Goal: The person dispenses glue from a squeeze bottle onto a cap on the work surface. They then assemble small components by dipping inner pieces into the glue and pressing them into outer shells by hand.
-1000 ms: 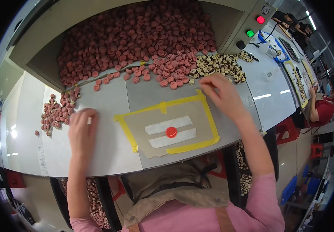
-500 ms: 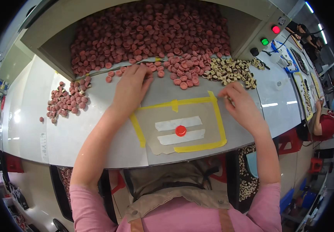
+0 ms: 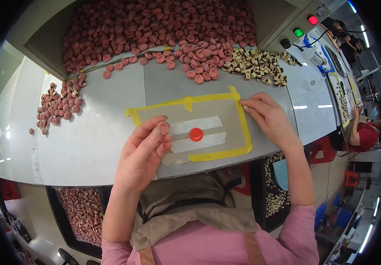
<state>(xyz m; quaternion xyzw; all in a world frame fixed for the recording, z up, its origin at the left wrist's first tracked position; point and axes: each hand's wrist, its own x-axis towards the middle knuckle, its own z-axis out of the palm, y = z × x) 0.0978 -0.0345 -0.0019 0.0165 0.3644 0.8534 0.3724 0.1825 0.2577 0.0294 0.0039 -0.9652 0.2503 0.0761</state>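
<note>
Between the thumb and fingers of my left hand (image 3: 138, 157) is a small pink ridged cup (image 3: 163, 128), held just above the left side of the taped work patch. My right hand (image 3: 271, 118) is closed in a pinch beside the patch's far right corner, and a small cream piece (image 3: 245, 107) shows at its fingertips. A round red cap (image 3: 195, 134) sits on the patch, between two white strips and framed by yellow tape (image 3: 247, 128). Beyond it lie a heap of pink ridged cups (image 3: 203, 59) and a heap of small cream-and-dark pieces (image 3: 259, 66).
A large bin (image 3: 272, 26) full of pink cups opens at the back. Pink cups with pale filling (image 3: 60, 104) lie at the left. Black trays (image 3: 77, 212) of pieces stand below the table's front edge. A person in red (image 3: 367, 132) works at the far right.
My left hand has come back from the row of pink cups toward me, now with one pink cup in its fingers. My right hand stays near the patch's corner, its fingers more closed.
</note>
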